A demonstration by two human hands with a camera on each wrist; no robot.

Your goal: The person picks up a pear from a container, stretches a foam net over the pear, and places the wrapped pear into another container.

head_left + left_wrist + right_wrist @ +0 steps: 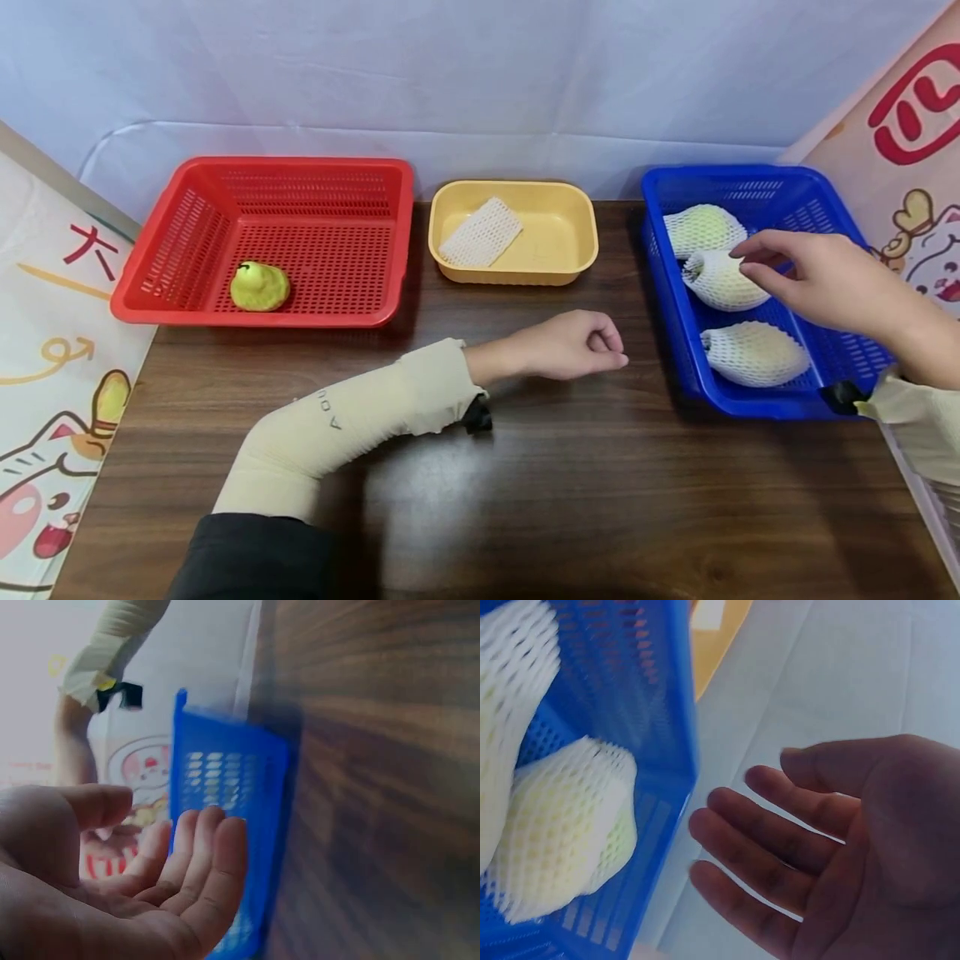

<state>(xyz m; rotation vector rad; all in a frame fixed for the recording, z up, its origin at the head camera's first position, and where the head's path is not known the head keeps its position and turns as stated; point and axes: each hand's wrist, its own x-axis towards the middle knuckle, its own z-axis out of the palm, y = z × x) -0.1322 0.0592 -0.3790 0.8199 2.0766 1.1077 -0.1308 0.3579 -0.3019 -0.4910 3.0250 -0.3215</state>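
My right hand (828, 279) hovers over the blue basket (697, 367) with loosely bent fingers and nothing in them. Nearest to its fingertips is a pale fruit in a white foam net (726, 282); in the right wrist view the hand (802, 840) stands apart from the netted fruit (555, 832). Two more netted fruits lie in that basket, one behind (705, 231) and one in front (757, 354). Left of the basket, above the table, my left hand (573, 344) is empty, its fingers relaxed; its palm (150, 900) shows in the left wrist view.
A red basket (330, 315) at the back left holds one yellow-green pear (259, 287). Between the baskets stands a yellow tray (558, 237) with an empty foam net (482, 233) in it. A pale cloth wall (480, 75) rises behind the brown table (585, 492).
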